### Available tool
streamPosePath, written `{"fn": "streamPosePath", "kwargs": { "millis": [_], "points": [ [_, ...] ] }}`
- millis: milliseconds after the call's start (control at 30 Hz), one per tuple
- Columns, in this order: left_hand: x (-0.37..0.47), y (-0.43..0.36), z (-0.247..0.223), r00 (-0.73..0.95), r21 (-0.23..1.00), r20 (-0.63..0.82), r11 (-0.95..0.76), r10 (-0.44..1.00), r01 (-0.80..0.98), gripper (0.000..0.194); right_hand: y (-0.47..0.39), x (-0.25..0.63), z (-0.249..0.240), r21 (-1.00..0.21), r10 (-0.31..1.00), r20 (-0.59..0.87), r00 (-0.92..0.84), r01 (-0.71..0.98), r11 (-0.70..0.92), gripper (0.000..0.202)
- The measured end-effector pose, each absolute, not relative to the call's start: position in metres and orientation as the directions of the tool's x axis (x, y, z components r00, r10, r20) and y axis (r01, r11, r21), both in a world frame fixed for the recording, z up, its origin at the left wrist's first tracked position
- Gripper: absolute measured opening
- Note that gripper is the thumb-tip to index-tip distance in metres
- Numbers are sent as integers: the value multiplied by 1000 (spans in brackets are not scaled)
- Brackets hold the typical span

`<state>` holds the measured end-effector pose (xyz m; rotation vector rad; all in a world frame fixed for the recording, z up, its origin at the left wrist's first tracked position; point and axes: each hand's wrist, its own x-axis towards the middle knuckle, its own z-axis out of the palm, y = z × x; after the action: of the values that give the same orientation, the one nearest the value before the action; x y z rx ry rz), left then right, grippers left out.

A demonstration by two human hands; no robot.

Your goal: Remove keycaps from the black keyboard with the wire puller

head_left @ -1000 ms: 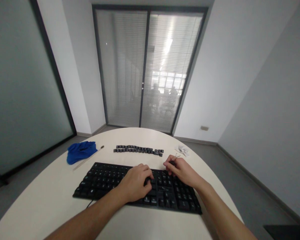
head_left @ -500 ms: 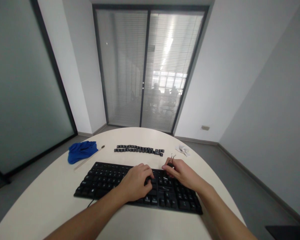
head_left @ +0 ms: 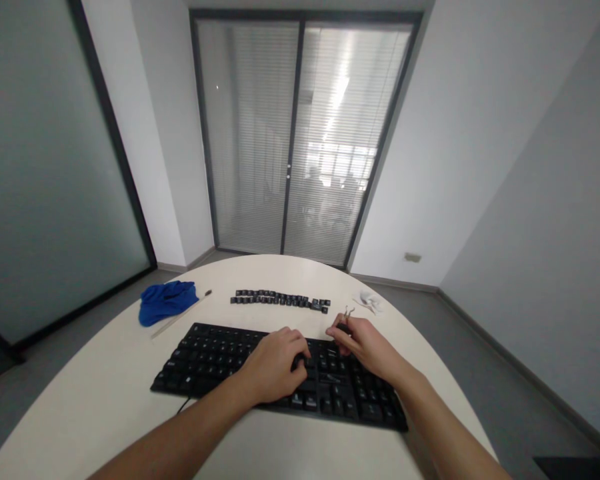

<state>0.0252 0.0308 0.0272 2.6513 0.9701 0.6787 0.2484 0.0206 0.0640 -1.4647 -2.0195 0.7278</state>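
Observation:
A black full-size keyboard point(head_left: 215, 353) lies across the table in front of me. Over its middle-right keys rests my left hand point(head_left: 276, 367), thumb and fingers curled together around something dark that I cannot make out. My right hand point(head_left: 363, 339) is closed on a keycap puller point(head_left: 349, 312) above the upper right part of the keyboard. The puller's black handle is partly hidden by the fingers, and its thin wire prongs point up and away. Beyond the keyboard, several loose black keycaps point(head_left: 264, 301) lie in two uneven rows.
On the round pale table point(head_left: 280, 453), a crumpled blue cloth point(head_left: 166, 303) lies at the left, with a thin long-handled brush point(head_left: 183, 313) beside it. A crumpled white tissue point(head_left: 369, 301) sits at the back right. The keyboard's cable point(head_left: 183, 405) runs off its front edge.
The whole view has shifted slightly. Both hands keep nearly the same pose and place over the keyboard, and the keycap rows look unchanged.

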Motion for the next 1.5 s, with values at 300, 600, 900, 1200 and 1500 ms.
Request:
{"fn": "streamPosePath", "kwargs": {
  "millis": [300,600,900,1200,1500],
  "points": [
    [25,32,27,675,367,337,-752,656,547,16,21,246,56,-678,939,109,-326,666,310,28],
    [28,33,28,618,259,295,-684,729,683,10,21,237,54,-557,896,227,-381,704,440,35],
    [29,30,29,654,344,374,-754,657,560,26,23,230,43,-662,936,226,-269,663,350,38],
    [29,38,26,695,341,318,-762,645,551,28,23,234,43,-709,950,169,-264,637,303,42],
    [30,42,21,626,421,332,-705,705,571,18,24,220,31,-720,953,213,-213,625,301,42]
  ]
}}
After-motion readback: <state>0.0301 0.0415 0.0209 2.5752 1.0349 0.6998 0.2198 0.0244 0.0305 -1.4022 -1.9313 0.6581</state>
